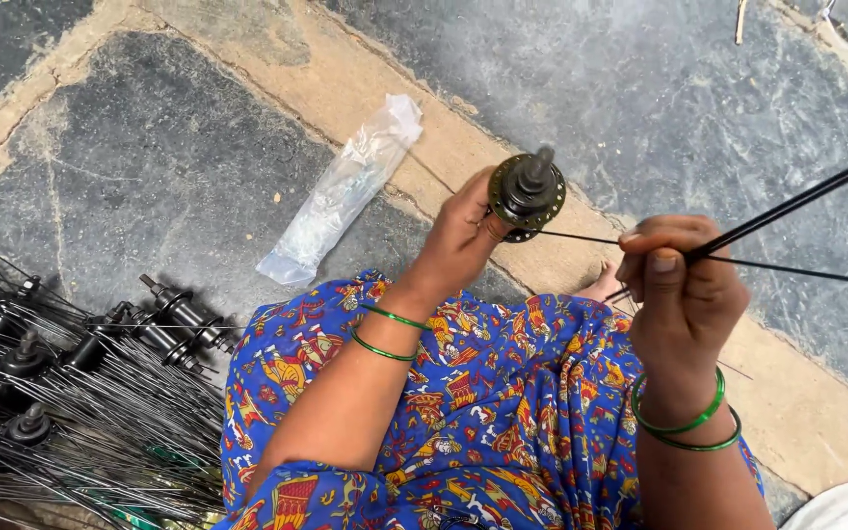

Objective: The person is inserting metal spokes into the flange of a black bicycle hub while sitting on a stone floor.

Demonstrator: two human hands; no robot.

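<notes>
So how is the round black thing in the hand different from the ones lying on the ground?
The hub in the left hand is held up on end, with hardly any spokes in it. The hubs on the ground lie on their sides in a pile, already bristling with many thin spokes. The held hub shows its flange holes; those are mostly buried. All are black metal.

Left hand (463,236) curled in a grip, right hand (684,290) pinched closed, wrists raised.

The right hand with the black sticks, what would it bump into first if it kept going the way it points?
Probably the wheel hub that the left hand holds; the right hand points leftward at it, though depth is unclear.
</notes>
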